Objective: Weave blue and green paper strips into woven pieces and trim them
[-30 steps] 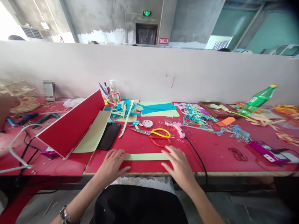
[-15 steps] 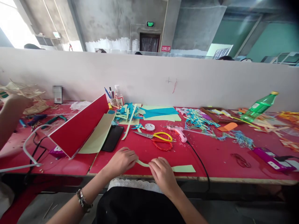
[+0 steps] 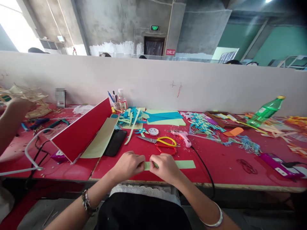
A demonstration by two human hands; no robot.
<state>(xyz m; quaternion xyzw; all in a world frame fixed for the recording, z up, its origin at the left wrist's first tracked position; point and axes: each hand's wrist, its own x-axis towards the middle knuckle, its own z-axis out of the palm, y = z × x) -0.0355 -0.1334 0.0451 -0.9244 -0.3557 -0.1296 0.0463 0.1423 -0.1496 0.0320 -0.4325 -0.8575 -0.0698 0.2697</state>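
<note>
A pale green paper strip [image 3: 185, 164] stretches sideways near the table's front edge. My left hand [image 3: 129, 164] is closed on its left end, with the thumb and fingers curled in. Just to the right, my right hand [image 3: 164, 166] pinches the same strip, and the free end sticks out beyond it. A short bit of paper shows between the two hands. Right behind them lie scissors [image 3: 166, 140] with yellow and red handles, and a pink glue gun [image 3: 183, 137] with a black cord. A black phone [image 3: 115, 143] rests beyond my left hand.
A red upright board [image 3: 82, 131] stands at left, near another person's arm [image 3: 11, 121]. Blue and green paper strips [image 3: 130, 116] are heaped at the back. A green bottle [image 3: 266, 111] leans at right, beyond a purple box [image 3: 279, 164]. A white partition [image 3: 148, 76] closes the back.
My hands have come closer together and curled tighter on the strip. The strip's free right end has shifted slightly left and away from me, and now lies straighter.
</note>
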